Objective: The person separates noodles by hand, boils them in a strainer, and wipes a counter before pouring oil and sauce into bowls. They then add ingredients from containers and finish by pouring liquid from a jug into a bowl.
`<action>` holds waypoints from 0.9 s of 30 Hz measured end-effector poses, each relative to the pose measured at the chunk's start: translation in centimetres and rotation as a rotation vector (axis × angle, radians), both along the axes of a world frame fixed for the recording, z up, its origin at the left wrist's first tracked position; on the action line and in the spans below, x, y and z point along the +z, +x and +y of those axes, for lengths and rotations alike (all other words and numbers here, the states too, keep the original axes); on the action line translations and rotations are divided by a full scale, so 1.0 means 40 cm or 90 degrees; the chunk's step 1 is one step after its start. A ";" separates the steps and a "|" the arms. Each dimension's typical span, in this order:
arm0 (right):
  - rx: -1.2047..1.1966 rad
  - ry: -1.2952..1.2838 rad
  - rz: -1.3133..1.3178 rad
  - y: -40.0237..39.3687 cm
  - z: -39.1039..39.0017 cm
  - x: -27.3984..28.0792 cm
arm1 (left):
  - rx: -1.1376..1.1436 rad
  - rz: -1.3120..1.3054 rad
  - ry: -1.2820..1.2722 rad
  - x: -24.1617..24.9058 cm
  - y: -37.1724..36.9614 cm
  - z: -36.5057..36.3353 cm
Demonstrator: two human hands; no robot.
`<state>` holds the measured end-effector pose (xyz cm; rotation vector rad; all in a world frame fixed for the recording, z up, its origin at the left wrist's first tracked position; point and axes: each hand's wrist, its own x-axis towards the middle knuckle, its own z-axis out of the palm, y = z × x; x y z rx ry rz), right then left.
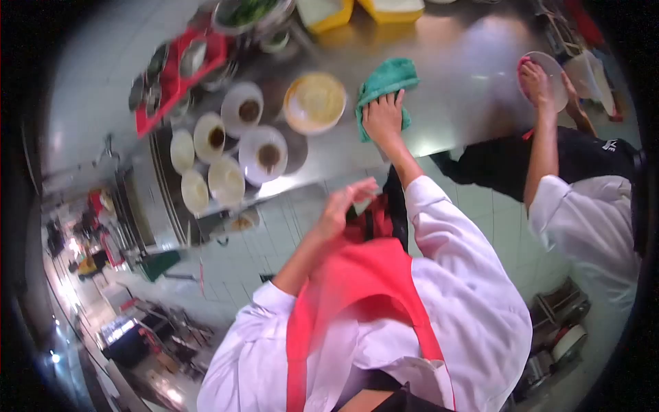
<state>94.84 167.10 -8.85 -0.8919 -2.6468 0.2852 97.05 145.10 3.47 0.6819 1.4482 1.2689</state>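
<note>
My right hand (384, 118) rests on a green cloth (388, 77) on the steel counter, its fingers pressed over the folds. In front of my red apron (364, 275), my left hand (347, 202) is raised with fingers stretched out and nothing visible in it. It hangs just off the counter's near edge. Left of the cloth stands a wide bowl (316, 103) with pale yellow contents. Further left are several white bowls, among them one (255, 152) with a dark brown patch at its bottom.
At the right, a co-worker's hand (539, 86) holds a pink cloth against a round whitish plate (555, 75). Yellow containers (326, 15) stand at the counter's far side. A red rack (180, 69) with metal containers is at the upper left, near a bowl of greens (250, 12).
</note>
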 end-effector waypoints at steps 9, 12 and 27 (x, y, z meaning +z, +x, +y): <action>0.102 -0.077 0.024 0.097 -0.418 -0.063 | 0.408 0.203 -0.255 -0.078 -0.067 -0.637; 0.171 -0.078 0.036 0.067 -0.304 -0.074 | 0.507 0.187 -0.314 -0.153 -0.027 -0.845; 0.317 -0.437 0.033 0.064 -0.813 -0.155 | 1.050 -0.651 -0.605 -0.429 1.078 -1.437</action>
